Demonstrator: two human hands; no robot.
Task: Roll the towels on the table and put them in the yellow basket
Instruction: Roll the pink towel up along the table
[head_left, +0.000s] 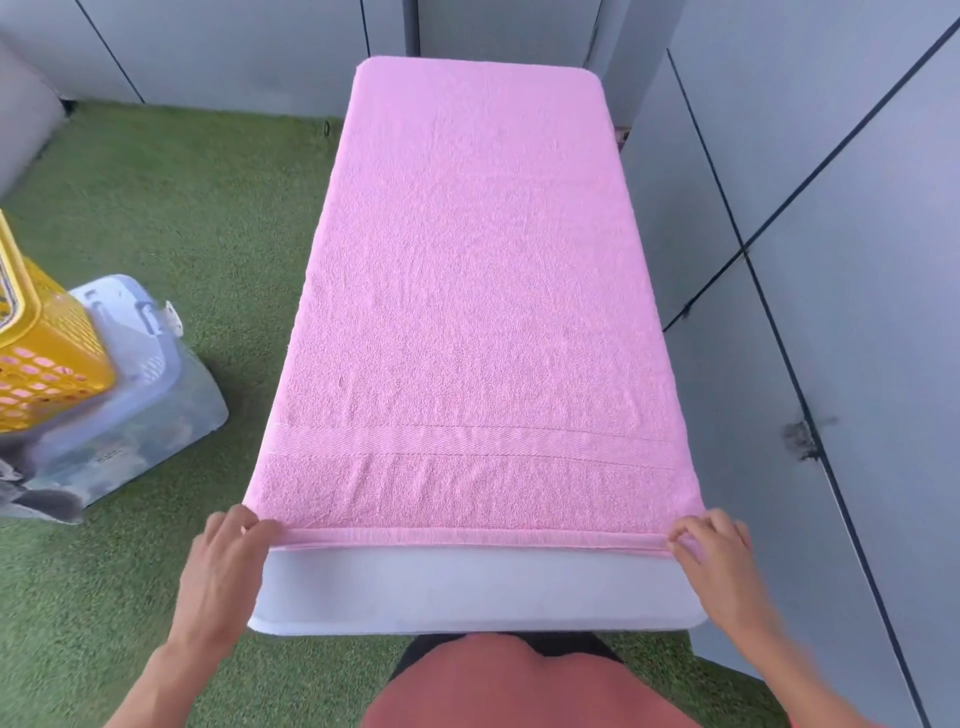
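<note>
A pink towel lies flat along the white table, covering nearly all of it, with its far end over the far edge. My left hand pinches the towel's near left corner. My right hand pinches the near right corner. The near hem is folded into a narrow strip between my hands. The yellow basket stands at the far left, cut off by the frame edge, with something pink showing through its holes.
The basket rests on a clear plastic storage box on green artificial turf. Grey panelled walls run close along the table's right side and behind it.
</note>
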